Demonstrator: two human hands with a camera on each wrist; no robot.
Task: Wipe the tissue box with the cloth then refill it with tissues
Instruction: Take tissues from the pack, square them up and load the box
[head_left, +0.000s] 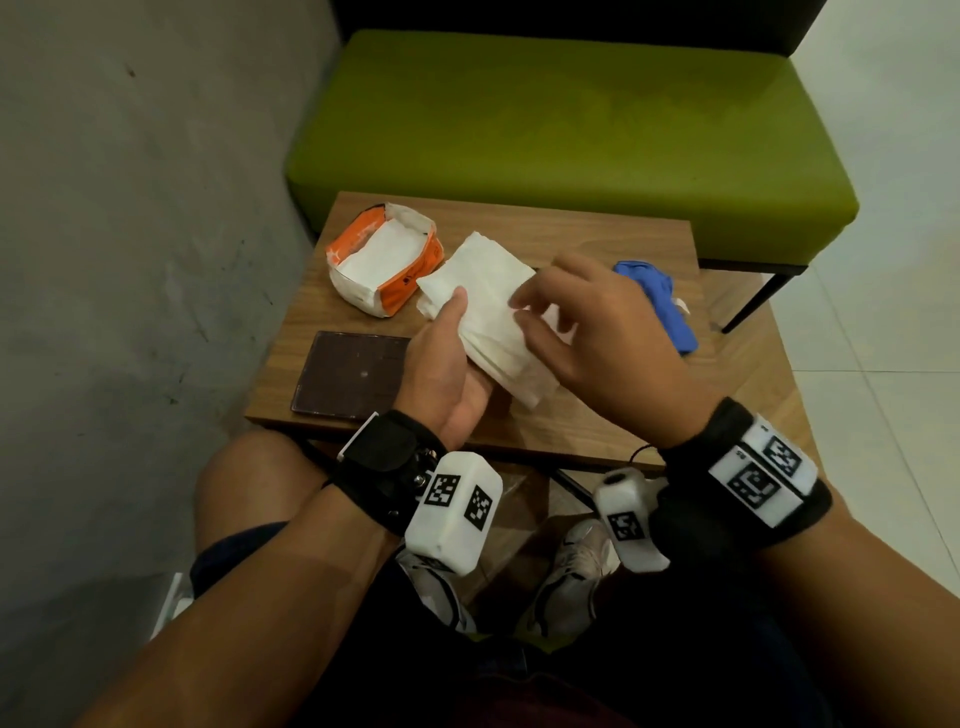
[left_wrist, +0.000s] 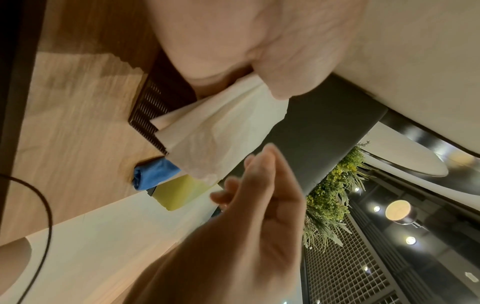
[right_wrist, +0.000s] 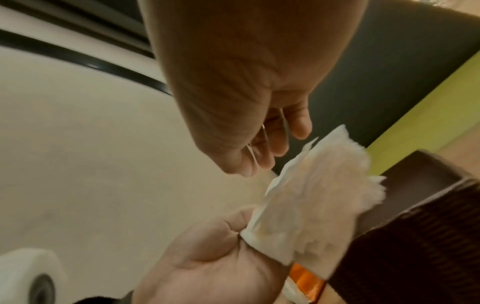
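Note:
My left hand (head_left: 452, 364) grips a stack of white tissues (head_left: 493, 312), thumb on top, above the middle of the wooden table (head_left: 571, 228). My right hand (head_left: 597, 332) hovers at the stack's right edge with loosely curled fingers that hold nothing. In the right wrist view its fingertips (right_wrist: 298, 127) are just short of the tissues (right_wrist: 311, 195). The dark brown woven tissue box (head_left: 353, 374) stands open-topped by my left wrist, and shows behind the tissues (left_wrist: 221, 133) as a woven wall (left_wrist: 155, 98). The blue cloth (head_left: 657, 306) lies crumpled at the table's right edge.
An opened orange and white tissue packet (head_left: 384, 260) with tissues in it sits at the table's far left. A green bench (head_left: 571, 119) stands behind the table, a grey wall is to the left. My knees and shoes are under the near edge.

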